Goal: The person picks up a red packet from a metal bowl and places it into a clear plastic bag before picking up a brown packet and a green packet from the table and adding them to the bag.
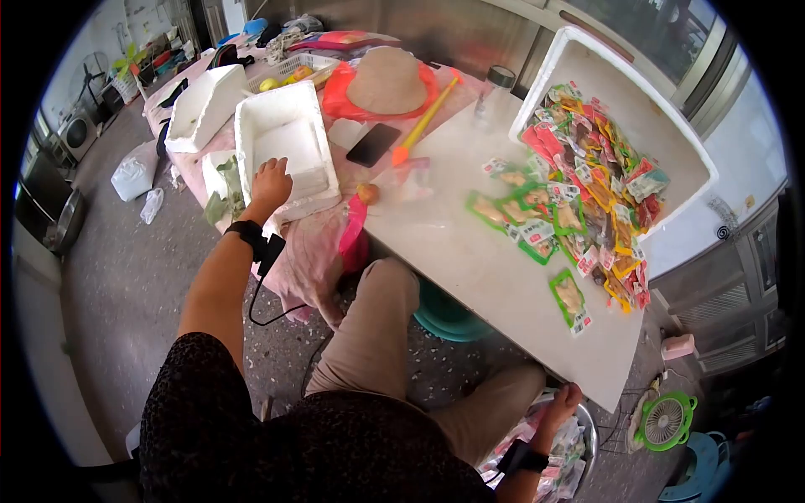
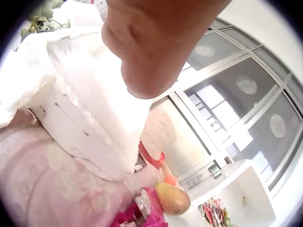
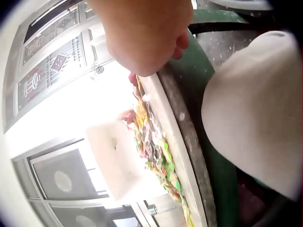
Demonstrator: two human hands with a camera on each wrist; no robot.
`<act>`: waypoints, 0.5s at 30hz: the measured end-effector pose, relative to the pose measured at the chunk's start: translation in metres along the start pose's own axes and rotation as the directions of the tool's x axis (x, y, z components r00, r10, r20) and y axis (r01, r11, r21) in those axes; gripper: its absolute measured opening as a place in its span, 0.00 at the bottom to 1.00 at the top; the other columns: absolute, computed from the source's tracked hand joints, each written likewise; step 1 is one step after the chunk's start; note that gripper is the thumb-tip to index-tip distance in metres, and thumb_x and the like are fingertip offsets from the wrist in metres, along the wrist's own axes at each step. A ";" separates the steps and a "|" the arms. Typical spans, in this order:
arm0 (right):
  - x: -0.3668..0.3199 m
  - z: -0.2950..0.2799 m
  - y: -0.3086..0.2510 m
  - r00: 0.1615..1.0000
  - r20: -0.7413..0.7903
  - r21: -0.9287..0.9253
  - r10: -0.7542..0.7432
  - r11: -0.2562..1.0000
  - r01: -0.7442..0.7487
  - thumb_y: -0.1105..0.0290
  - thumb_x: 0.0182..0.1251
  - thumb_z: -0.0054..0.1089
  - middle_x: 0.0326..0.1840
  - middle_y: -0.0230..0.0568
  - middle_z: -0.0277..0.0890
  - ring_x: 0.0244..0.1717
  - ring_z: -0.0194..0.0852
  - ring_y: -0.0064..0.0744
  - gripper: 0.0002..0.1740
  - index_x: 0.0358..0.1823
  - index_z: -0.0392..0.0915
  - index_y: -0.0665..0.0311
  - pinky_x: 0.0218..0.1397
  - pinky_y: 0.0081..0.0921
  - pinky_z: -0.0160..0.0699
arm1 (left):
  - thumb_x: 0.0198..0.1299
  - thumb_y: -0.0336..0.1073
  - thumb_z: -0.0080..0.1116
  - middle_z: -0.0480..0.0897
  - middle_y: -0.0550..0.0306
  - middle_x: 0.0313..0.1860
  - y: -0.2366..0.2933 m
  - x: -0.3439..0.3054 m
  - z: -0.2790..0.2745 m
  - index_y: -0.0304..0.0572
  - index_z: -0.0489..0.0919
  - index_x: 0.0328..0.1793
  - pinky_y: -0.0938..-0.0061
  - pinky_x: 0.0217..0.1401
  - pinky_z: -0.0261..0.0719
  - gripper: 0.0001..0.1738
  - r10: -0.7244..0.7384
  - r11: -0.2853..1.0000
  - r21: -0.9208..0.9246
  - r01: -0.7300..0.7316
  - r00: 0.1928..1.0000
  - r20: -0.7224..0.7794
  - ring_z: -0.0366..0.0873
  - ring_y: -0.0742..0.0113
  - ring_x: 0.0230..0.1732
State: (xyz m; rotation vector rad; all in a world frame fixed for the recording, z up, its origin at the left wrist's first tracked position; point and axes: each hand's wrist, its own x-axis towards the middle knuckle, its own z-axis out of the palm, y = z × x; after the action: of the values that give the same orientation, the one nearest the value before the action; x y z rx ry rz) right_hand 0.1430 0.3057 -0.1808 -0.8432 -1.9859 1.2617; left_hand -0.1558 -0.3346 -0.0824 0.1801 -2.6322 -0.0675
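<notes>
In the head view my left hand (image 1: pixel 272 186) reaches over the near side of a white foam box (image 1: pixel 283 107), fingers extended inside it. Thin pale sheets (image 1: pixel 309 181) lie in the box beside these fingers. My right hand (image 1: pixel 560 405) is low at the near corner of the white table (image 1: pixel 503 285), its fingers loosely bent with nothing visible in them. Below it stands a metal basin (image 1: pixel 594 444) holding several plastic-wrapped packets. The wrist views show mostly the heel of each hand; most fingers are hidden there.
A tilted white foam box (image 1: pixel 696 172) spills colourful snack packets (image 1: pixel 587 189) onto the table. A phone (image 1: pixel 373 146), a yellow-orange stick (image 1: pixel 426 119), a straw-coloured hat (image 1: pixel 387 81) and an onion (image 1: pixel 368 194) lie near the left box. A green fan (image 1: pixel 665 421) stands at right.
</notes>
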 end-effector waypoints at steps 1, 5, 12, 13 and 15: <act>-0.013 0.016 -0.026 0.958 0.047 -0.172 -0.281 0.943 0.285 0.73 0.55 0.45 0.35 0.43 0.70 0.32 0.67 0.29 0.11 0.37 0.68 0.72 0.35 0.20 0.67 | 0.47 0.34 0.43 0.73 0.49 0.43 -0.009 0.002 0.003 0.42 0.72 0.42 0.60 0.48 0.67 0.15 -0.030 0.999 0.016 0.029 0.991 0.129 0.68 0.51 0.48; -0.044 0.043 -0.060 0.912 0.202 -0.187 -0.357 0.900 0.394 0.74 0.55 0.46 0.34 0.44 0.70 0.33 0.68 0.33 0.09 0.37 0.70 0.70 0.35 0.21 0.67 | 0.49 0.35 0.42 0.75 0.46 0.36 -0.021 0.007 0.008 0.39 0.74 0.36 0.59 0.43 0.70 0.12 -0.034 0.994 0.111 -0.012 0.914 0.405 0.72 0.48 0.40; -0.059 0.050 -0.081 0.891 0.250 -0.139 -0.380 0.896 0.421 0.78 0.53 0.45 0.34 0.40 0.70 0.36 0.67 0.29 0.08 0.36 0.69 0.68 0.40 0.20 0.66 | 0.49 0.35 0.43 0.75 0.44 0.27 -0.027 0.010 0.003 0.38 0.73 0.32 0.63 0.33 0.70 0.10 -0.004 0.984 -0.176 0.042 0.978 0.207 0.74 0.50 0.30; -0.060 0.053 -0.083 0.884 0.263 -0.090 -0.386 0.903 0.421 0.78 0.54 0.46 0.33 0.39 0.70 0.34 0.67 0.28 0.07 0.36 0.70 0.68 0.38 0.20 0.66 | 0.49 0.35 0.44 0.75 0.44 0.25 -0.021 0.010 -0.006 0.37 0.72 0.30 0.64 0.31 0.70 0.09 -0.005 0.961 -0.272 0.056 0.983 0.183 0.74 0.50 0.28; -0.058 0.064 -0.088 0.874 0.280 0.005 -0.397 0.911 0.413 0.77 0.55 0.47 0.31 0.38 0.69 0.30 0.66 0.26 0.06 0.34 0.70 0.67 0.34 0.18 0.66 | 0.48 0.33 0.47 0.72 0.51 0.20 0.005 0.002 -0.032 0.37 0.71 0.27 0.70 0.27 0.67 0.07 -0.033 0.869 -0.483 0.107 0.987 0.158 0.72 0.60 0.24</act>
State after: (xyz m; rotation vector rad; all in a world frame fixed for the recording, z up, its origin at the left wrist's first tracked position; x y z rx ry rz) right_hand 0.1121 0.1971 -0.1308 -0.2507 -2.2744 1.1222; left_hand -0.1426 -0.3305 -0.0531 0.0962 -2.6504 -0.7951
